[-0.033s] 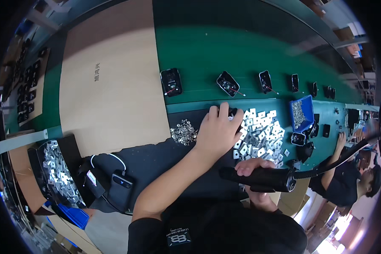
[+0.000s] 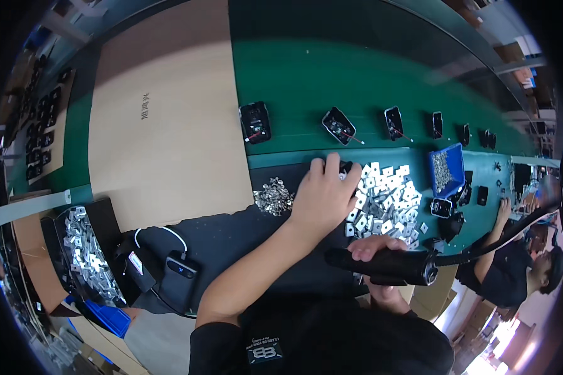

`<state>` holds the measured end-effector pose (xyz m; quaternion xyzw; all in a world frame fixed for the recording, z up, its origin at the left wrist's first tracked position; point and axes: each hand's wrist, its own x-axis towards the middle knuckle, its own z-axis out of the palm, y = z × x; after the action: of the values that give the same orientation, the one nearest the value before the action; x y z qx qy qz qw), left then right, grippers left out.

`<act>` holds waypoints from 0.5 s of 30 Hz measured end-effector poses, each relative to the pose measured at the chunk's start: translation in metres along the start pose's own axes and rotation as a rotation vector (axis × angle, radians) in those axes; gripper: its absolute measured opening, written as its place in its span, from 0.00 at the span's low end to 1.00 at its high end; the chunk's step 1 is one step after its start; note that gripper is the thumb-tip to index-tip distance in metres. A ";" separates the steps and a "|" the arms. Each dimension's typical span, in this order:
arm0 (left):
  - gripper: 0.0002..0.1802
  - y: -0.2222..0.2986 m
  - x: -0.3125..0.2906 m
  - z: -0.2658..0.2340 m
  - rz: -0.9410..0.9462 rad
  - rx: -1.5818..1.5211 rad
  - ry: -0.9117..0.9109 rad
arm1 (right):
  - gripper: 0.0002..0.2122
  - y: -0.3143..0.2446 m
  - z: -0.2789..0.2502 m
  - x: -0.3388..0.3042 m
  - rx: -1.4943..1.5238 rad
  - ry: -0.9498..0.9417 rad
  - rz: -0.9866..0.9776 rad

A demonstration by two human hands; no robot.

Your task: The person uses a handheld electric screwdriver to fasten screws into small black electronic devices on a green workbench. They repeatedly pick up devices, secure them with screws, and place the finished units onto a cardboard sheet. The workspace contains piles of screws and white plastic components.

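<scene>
My left hand (image 2: 322,197) reaches over the dark mat, its fingers curled down over a black housing (image 2: 345,167), most of which the hand hides. Wrapped in my right hand (image 2: 376,246) is a black electric screwdriver (image 2: 403,267), lying nearly level, its cable running off to the right. The screwdriver's tip points left, apart from the housing. Right of my left hand spreads a pile of silvery square plates (image 2: 388,203) with holes. To its left is a small heap of shiny metal pieces (image 2: 273,196).
Open black housings with red wires (image 2: 256,123) stand in a row on the green belt (image 2: 294,75). A blue bin (image 2: 460,172) holds small metal parts. Cardboard (image 2: 169,125) lies at left, above a black power bank (image 2: 181,265). Another person (image 2: 513,272) works at far right.
</scene>
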<state>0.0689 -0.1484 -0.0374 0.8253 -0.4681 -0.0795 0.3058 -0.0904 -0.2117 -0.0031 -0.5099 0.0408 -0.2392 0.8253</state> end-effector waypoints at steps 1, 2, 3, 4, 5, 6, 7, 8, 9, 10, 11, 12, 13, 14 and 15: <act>0.38 -0.001 0.001 0.000 0.007 -0.011 0.005 | 0.33 0.004 -0.008 -0.001 -0.019 -0.090 -0.055; 0.39 -0.004 0.001 -0.010 0.058 0.007 0.041 | 0.33 0.010 -0.021 0.002 -0.035 -0.184 -0.107; 0.39 -0.010 0.003 -0.024 0.056 -0.008 0.045 | 0.33 0.013 -0.031 0.009 -0.040 -0.279 -0.156; 0.40 -0.014 0.005 -0.045 0.057 -0.025 0.042 | 0.33 0.015 -0.040 0.017 -0.038 -0.372 -0.208; 0.40 -0.019 0.006 -0.065 0.063 -0.044 0.035 | 0.33 0.016 -0.035 0.021 0.056 -0.343 -0.173; 0.40 -0.030 0.013 -0.082 0.063 -0.049 0.096 | 0.32 0.014 -0.034 0.026 0.097 -0.350 -0.134; 0.41 -0.046 0.023 -0.101 0.061 -0.059 0.159 | 0.30 0.013 -0.032 0.032 0.134 -0.358 -0.091; 0.41 -0.062 0.036 -0.116 0.062 -0.033 0.183 | 0.29 0.014 -0.034 0.032 0.169 -0.361 -0.087; 0.42 -0.081 0.049 -0.133 0.057 -0.001 0.210 | 0.28 0.016 -0.035 0.032 0.210 -0.370 -0.081; 0.41 -0.106 0.061 -0.156 0.073 0.068 0.226 | 0.26 0.018 -0.033 0.036 0.264 -0.392 -0.063; 0.41 -0.136 0.073 -0.174 0.093 0.130 0.239 | 0.26 0.020 -0.032 0.041 0.288 -0.453 -0.042; 0.39 -0.170 0.083 -0.189 0.115 0.251 0.257 | 0.25 0.022 -0.032 0.047 0.312 -0.512 -0.023; 0.38 -0.203 0.087 -0.205 0.127 0.376 0.272 | 0.24 0.025 -0.031 0.052 0.346 -0.575 0.003; 0.37 -0.229 0.093 -0.213 -0.005 0.337 0.269 | 0.25 0.029 -0.032 0.059 0.411 -0.662 0.012; 0.36 -0.250 0.101 -0.218 -0.127 0.291 0.258 | 0.26 0.030 -0.034 0.060 0.435 -0.685 0.024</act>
<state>0.3963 -0.0439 0.0079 0.8920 -0.3786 0.0760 0.2351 -0.0377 -0.2548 -0.0350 -0.3729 -0.2823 -0.0490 0.8825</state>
